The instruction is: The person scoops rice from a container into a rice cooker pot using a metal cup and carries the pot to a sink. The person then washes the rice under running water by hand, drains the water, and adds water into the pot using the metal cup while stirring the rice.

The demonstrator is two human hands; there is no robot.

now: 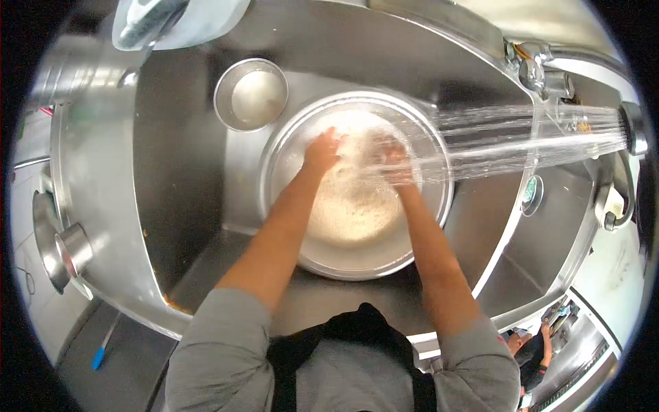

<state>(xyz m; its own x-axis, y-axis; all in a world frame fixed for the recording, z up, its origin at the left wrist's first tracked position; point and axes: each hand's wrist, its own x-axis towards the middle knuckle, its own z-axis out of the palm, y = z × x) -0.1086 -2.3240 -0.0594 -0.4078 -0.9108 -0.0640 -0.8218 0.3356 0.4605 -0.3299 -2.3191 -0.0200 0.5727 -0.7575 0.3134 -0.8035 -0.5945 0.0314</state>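
Likely troubles, left to right: the small pan [217, 103], just left of the wide bowl [353, 277] on its far side, could catch splashes or be bumped if the left hand [322, 149] swings outward. Inside the bowl, pale grains [353, 213] could wash over the rim if the water climbs. Right of the bowl, spray [494, 143] from the shower head [635, 129] arrives sideways; a shift in aim could throw water past the rim.

Fingers: 2 hands in the bowl, left hand left of its middle, right hand [397, 165] right of it, behind spray. Both blurred; cannot tell whether clenched, loose or grasping grains.

Containers, same order: steel cup [79, 244], well left of the bowl, contents unclear. Small pan: pale, cloudy contents, perhaps liquid. Bowl: grains, wet. Small dish [541, 196], right of the bowl: something green.
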